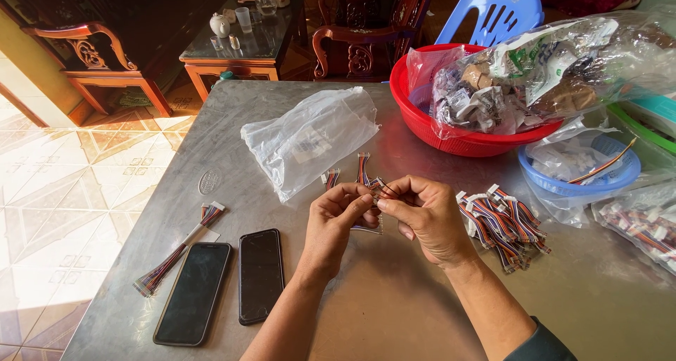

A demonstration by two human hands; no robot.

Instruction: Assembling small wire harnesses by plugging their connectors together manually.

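Note:
My left hand [336,220] and my right hand [426,217] meet over the middle of a grey metal table [394,312]. Together they pinch a short bundle of thin coloured wires [373,189] with a small white connector. More short wire pieces [362,168] lie on the table just beyond my fingers. A heap of finished coloured wire harnesses [505,224] with white plugs lies right of my right hand.
A clear plastic bag [310,139] lies beyond my left hand. Two dark phones [260,275] and a long wire bundle [179,250] lie at front left. A red basket [451,136] of bagged parts and a blue basket [612,174] stand at right. Wooden chairs stand beyond the table.

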